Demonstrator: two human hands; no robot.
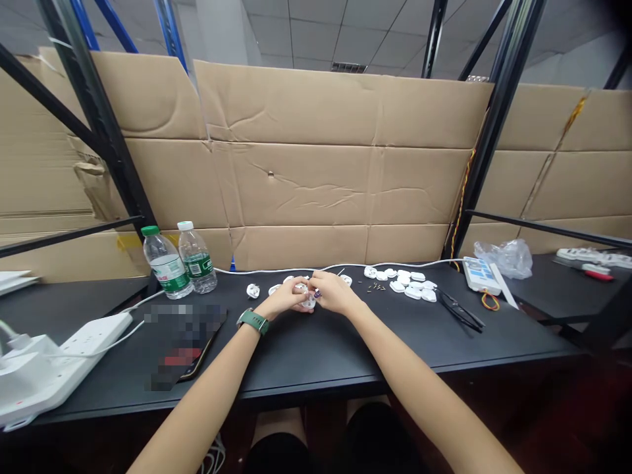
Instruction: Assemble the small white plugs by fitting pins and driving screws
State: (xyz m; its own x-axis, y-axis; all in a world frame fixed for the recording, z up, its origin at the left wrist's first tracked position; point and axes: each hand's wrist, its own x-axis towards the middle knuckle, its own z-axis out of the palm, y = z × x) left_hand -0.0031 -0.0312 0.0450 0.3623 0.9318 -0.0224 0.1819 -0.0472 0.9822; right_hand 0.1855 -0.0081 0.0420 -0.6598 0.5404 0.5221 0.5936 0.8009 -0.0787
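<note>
My left hand (287,297) and my right hand (334,292) meet over the middle of the black table (316,349). Both close on a small white plug part (309,301) held between the fingertips. A green watch (253,321) sits on my left wrist. Loose white plug shells (253,290) lie just beyond the hands. More white shells (412,286) are grouped to the right, with small dark screws (376,286) scattered before them. Exactly what my right fingers pinch is too small to see.
Two water bottles (180,263) stand at the back left. A phone (190,345) lies left of my arm, and a white power strip (54,365) beyond it. Black cutters (461,313), a white device (480,273) and a plastic bag (506,255) lie right. Cardboard walls the back.
</note>
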